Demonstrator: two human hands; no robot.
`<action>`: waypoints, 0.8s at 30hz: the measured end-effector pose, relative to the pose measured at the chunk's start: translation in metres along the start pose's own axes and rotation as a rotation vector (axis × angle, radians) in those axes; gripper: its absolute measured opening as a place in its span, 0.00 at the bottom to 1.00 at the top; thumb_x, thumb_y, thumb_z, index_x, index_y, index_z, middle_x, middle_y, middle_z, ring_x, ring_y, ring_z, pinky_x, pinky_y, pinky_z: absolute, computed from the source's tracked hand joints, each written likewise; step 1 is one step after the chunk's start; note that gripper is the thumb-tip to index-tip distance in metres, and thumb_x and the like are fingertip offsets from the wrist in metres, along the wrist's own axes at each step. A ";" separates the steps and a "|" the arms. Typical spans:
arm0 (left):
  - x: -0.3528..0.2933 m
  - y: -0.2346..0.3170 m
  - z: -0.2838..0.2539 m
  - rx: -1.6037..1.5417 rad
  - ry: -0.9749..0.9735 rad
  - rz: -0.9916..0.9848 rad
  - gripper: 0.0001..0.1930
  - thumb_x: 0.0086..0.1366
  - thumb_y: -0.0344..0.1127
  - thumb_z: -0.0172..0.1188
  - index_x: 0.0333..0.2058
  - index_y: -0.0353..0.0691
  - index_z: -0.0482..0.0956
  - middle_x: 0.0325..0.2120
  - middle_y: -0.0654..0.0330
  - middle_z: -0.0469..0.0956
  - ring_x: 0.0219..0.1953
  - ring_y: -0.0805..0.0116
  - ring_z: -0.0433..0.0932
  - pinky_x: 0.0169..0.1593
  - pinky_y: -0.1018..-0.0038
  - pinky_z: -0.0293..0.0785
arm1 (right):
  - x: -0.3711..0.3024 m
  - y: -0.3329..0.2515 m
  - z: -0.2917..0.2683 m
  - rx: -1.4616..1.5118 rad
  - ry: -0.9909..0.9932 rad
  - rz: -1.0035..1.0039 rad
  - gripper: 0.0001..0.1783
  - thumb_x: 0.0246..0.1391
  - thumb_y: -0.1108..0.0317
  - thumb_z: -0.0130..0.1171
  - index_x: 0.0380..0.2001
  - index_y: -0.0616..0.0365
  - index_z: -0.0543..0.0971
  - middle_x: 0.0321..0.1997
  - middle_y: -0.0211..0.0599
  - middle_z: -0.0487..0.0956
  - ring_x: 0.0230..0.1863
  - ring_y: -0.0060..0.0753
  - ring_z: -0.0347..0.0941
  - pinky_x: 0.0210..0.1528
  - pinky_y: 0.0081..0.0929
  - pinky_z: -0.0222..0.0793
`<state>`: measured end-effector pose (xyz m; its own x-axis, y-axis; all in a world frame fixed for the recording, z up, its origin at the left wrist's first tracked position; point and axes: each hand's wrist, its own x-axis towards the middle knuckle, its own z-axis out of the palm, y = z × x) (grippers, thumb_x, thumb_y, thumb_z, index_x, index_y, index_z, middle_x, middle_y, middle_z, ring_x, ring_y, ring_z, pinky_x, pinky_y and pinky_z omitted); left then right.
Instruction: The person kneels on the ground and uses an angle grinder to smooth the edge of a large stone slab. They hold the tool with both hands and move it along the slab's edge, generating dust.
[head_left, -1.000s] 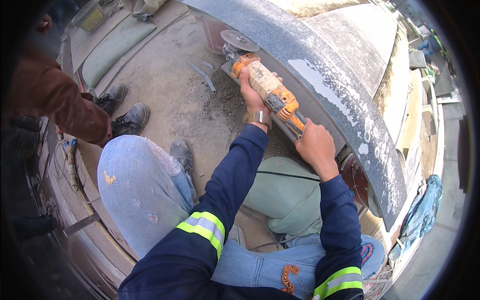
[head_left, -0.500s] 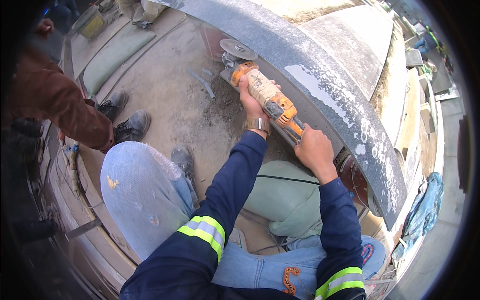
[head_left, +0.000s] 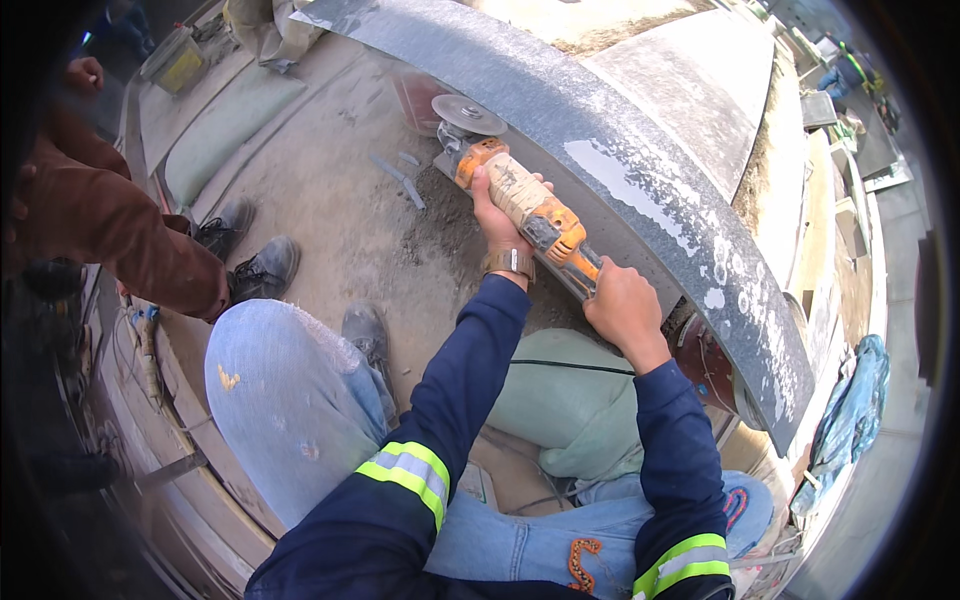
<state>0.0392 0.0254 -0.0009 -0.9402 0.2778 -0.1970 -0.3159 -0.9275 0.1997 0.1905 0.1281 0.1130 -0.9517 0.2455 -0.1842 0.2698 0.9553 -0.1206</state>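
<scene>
Both my hands hold an orange angle grinder (head_left: 521,192) with pale tape wound around its body. My left hand (head_left: 500,217) wraps the taped middle from below, and my right hand (head_left: 628,308) is closed around the rear end by the cord. A round grey disc (head_left: 469,114) sits at the grinder's far end, close to the inner edge of a long curved grey stone slab (head_left: 610,140). Whether disc and stone touch, I cannot tell. The slab's top has white, worn-looking patches. A black cord (head_left: 570,366) runs below my right hand.
Beneath my arms lies a pale green sack (head_left: 560,400); another green sack (head_left: 225,145) is at the far left. A person in brown trousers (head_left: 120,225) and dark shoes (head_left: 263,270) stands at left. Thin grey strips (head_left: 400,182) lie on the dusty floor. Blue plastic sheeting (head_left: 848,420) is at right.
The grinder and both hands sit slightly lower and further left in the picture, while the whole view has also shifted a little. My grip is the same.
</scene>
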 end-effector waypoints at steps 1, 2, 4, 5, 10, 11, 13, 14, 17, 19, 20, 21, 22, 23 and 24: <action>0.001 0.000 0.000 0.008 -0.007 -0.001 0.36 0.66 0.72 0.46 0.54 0.43 0.71 0.33 0.49 0.80 0.33 0.51 0.84 0.33 0.57 0.83 | 0.000 0.000 0.000 0.002 0.000 0.002 0.13 0.47 0.71 0.61 0.38 0.62 0.79 0.31 0.54 0.83 0.34 0.59 0.82 0.39 0.50 0.79; 0.001 0.001 -0.001 0.013 -0.003 -0.006 0.36 0.66 0.73 0.47 0.52 0.43 0.71 0.33 0.49 0.80 0.33 0.51 0.84 0.33 0.56 0.83 | 0.001 0.000 0.000 0.005 -0.001 0.002 0.13 0.47 0.71 0.61 0.38 0.62 0.79 0.31 0.54 0.83 0.34 0.59 0.82 0.39 0.50 0.79; 0.003 0.002 -0.001 0.022 0.004 -0.013 0.37 0.64 0.74 0.47 0.49 0.44 0.71 0.33 0.50 0.78 0.34 0.51 0.82 0.34 0.55 0.82 | 0.001 -0.001 0.001 0.011 -0.005 0.002 0.12 0.47 0.71 0.60 0.37 0.62 0.78 0.31 0.54 0.83 0.34 0.59 0.82 0.39 0.51 0.79; 0.005 0.002 -0.001 0.019 -0.003 -0.015 0.37 0.64 0.75 0.47 0.49 0.44 0.71 0.33 0.50 0.78 0.35 0.51 0.82 0.34 0.55 0.82 | 0.002 -0.002 0.000 0.019 -0.020 0.013 0.14 0.47 0.71 0.61 0.39 0.62 0.78 0.31 0.55 0.83 0.35 0.60 0.82 0.40 0.51 0.79; 0.009 0.008 -0.003 -0.017 0.001 -0.034 0.37 0.65 0.73 0.46 0.51 0.43 0.71 0.34 0.48 0.79 0.35 0.50 0.82 0.35 0.55 0.82 | 0.007 -0.006 0.001 0.038 -0.045 0.011 0.17 0.46 0.70 0.63 0.41 0.64 0.78 0.32 0.57 0.83 0.37 0.61 0.82 0.42 0.52 0.79; 0.010 0.009 -0.004 -0.030 0.007 -0.041 0.36 0.66 0.72 0.44 0.52 0.43 0.71 0.33 0.48 0.79 0.34 0.49 0.83 0.35 0.54 0.82 | 0.007 -0.005 0.003 0.038 -0.035 0.004 0.17 0.46 0.70 0.63 0.41 0.64 0.78 0.31 0.57 0.83 0.37 0.62 0.82 0.41 0.52 0.79; 0.011 0.009 -0.003 -0.056 -0.015 -0.062 0.36 0.66 0.73 0.45 0.51 0.43 0.72 0.33 0.48 0.79 0.34 0.49 0.83 0.35 0.54 0.82 | 0.009 -0.003 0.006 0.039 -0.016 -0.011 0.16 0.46 0.70 0.64 0.39 0.64 0.78 0.31 0.57 0.82 0.36 0.62 0.82 0.41 0.52 0.79; 0.010 0.009 -0.002 -0.069 -0.025 -0.072 0.36 0.66 0.73 0.45 0.50 0.43 0.72 0.33 0.48 0.79 0.34 0.49 0.83 0.35 0.54 0.82 | 0.010 -0.002 0.006 0.044 -0.023 -0.011 0.16 0.46 0.69 0.64 0.39 0.65 0.78 0.31 0.58 0.82 0.36 0.62 0.82 0.41 0.52 0.79; 0.012 0.010 -0.002 -0.047 -0.018 -0.055 0.36 0.66 0.73 0.45 0.49 0.42 0.72 0.33 0.48 0.79 0.34 0.50 0.83 0.35 0.55 0.82 | 0.013 -0.004 0.005 0.050 -0.033 -0.030 0.15 0.45 0.70 0.64 0.37 0.65 0.78 0.31 0.57 0.82 0.36 0.61 0.82 0.41 0.51 0.79; 0.014 0.012 -0.004 -0.006 -0.023 -0.034 0.37 0.63 0.74 0.49 0.48 0.41 0.71 0.34 0.49 0.78 0.35 0.51 0.82 0.34 0.54 0.82 | 0.014 -0.004 0.005 0.046 -0.027 -0.057 0.11 0.45 0.70 0.64 0.33 0.64 0.78 0.30 0.55 0.82 0.35 0.59 0.82 0.40 0.50 0.79; 0.016 0.012 -0.006 0.014 -0.025 -0.023 0.38 0.62 0.74 0.51 0.48 0.41 0.70 0.34 0.49 0.77 0.35 0.52 0.82 0.34 0.54 0.82 | 0.016 -0.003 0.004 0.054 -0.052 -0.069 0.12 0.46 0.70 0.64 0.34 0.64 0.78 0.31 0.55 0.82 0.36 0.59 0.82 0.41 0.50 0.79; 0.018 0.013 -0.007 0.002 -0.027 -0.031 0.38 0.62 0.74 0.51 0.48 0.41 0.70 0.34 0.49 0.77 0.35 0.52 0.82 0.34 0.54 0.82 | 0.019 -0.002 0.002 0.061 -0.078 -0.081 0.13 0.46 0.69 0.65 0.35 0.64 0.78 0.32 0.56 0.82 0.37 0.60 0.82 0.41 0.50 0.79; 0.020 0.014 -0.007 -0.010 -0.030 -0.039 0.37 0.62 0.74 0.51 0.48 0.41 0.70 0.34 0.50 0.77 0.35 0.52 0.82 0.34 0.54 0.82 | 0.021 -0.001 0.001 0.069 -0.103 -0.092 0.14 0.46 0.68 0.65 0.36 0.64 0.77 0.33 0.57 0.82 0.38 0.60 0.82 0.42 0.50 0.79; 0.022 0.015 -0.008 -0.022 -0.032 -0.048 0.37 0.62 0.74 0.50 0.48 0.41 0.70 0.34 0.50 0.77 0.35 0.52 0.81 0.34 0.54 0.82 | 0.024 0.001 0.002 0.078 -0.119 -0.099 0.15 0.46 0.68 0.65 0.37 0.65 0.77 0.34 0.57 0.82 0.39 0.61 0.82 0.43 0.50 0.79; 0.023 0.015 -0.008 -0.011 -0.029 -0.044 0.37 0.62 0.74 0.50 0.48 0.41 0.70 0.34 0.50 0.77 0.35 0.52 0.81 0.34 0.54 0.82 | 0.027 0.003 0.003 0.087 -0.135 -0.107 0.16 0.46 0.67 0.66 0.37 0.65 0.77 0.35 0.58 0.82 0.40 0.61 0.81 0.44 0.50 0.79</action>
<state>0.0142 0.0158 -0.0104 -0.9288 0.3253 -0.1777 -0.3557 -0.9169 0.1810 0.1662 0.1368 0.1045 -0.9490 0.1132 -0.2943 0.1852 0.9555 -0.2297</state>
